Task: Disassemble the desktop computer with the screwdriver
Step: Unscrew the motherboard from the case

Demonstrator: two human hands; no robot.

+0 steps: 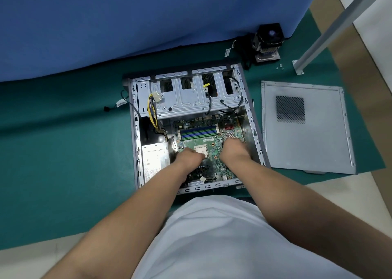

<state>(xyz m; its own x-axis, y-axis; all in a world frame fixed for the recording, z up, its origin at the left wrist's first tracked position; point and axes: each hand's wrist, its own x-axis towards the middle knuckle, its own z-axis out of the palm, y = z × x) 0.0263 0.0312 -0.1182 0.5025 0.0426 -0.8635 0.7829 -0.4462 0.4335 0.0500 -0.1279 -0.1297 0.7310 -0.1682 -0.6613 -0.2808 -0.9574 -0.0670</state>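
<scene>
The open desktop case lies on its side on a green mat. Inside it the green motherboard shows its bare CPU socket and blue memory slots. My left hand rests on the board's left edge beside the socket, fingers curled down onto it. My right hand presses on the board's right side, fingers bent under and hidden. Whether either hand grips the board I cannot tell. No screwdriver is in view.
The power supply sits in the case's near left corner, the drive cage at its far end. The removed side panel lies to the right. A cooler with fan and loose screws lie at the back right beside a metal leg.
</scene>
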